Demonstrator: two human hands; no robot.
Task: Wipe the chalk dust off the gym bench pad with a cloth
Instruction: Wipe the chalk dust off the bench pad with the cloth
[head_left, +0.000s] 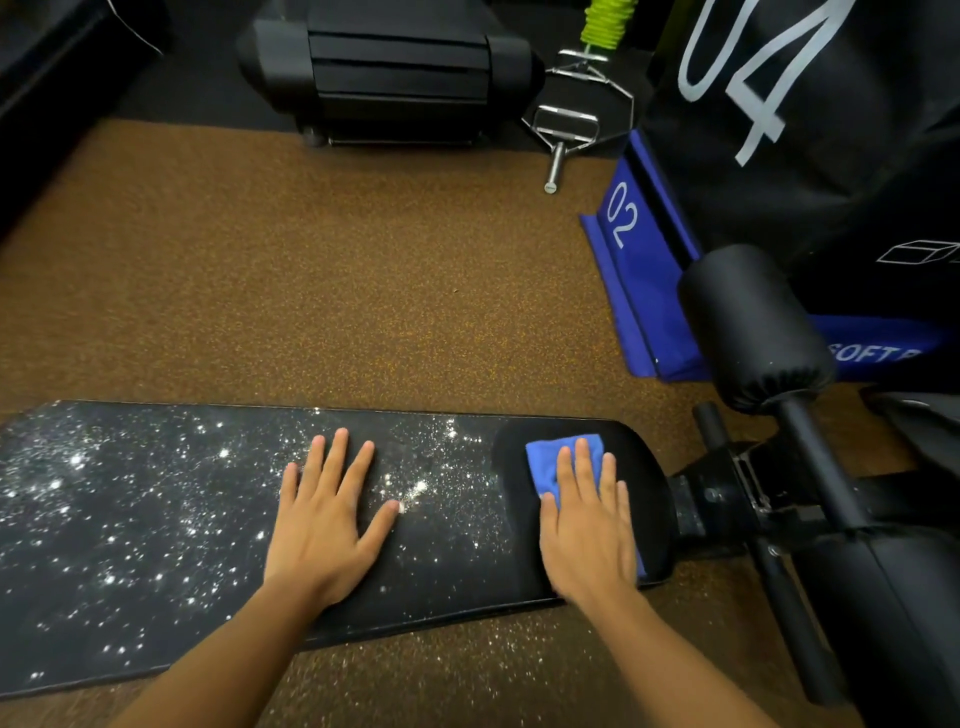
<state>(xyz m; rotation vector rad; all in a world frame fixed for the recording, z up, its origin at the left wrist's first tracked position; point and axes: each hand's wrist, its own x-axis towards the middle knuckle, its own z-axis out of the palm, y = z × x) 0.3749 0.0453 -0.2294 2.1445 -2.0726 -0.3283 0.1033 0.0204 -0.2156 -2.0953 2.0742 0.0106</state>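
Observation:
A long black bench pad (156, 545) runs across the lower frame, speckled with white chalk dust (410, 491) over its left and middle parts. Its right end looks dark and free of specks. My right hand (587, 525) lies flat on a folded blue cloth (550, 457) at that right end, pressing it onto the pad. My left hand (327, 514) rests flat on the pad's middle, fingers spread, holding nothing.
Brown speckled rubber floor (337, 291) lies beyond the pad, with some chalk specks on the floor near its front edge. A black foam roller (753, 327) and bench frame stand at right. Blue and black soft boxes (634, 260) sit behind; a metal cable handle (566, 119) lies further back.

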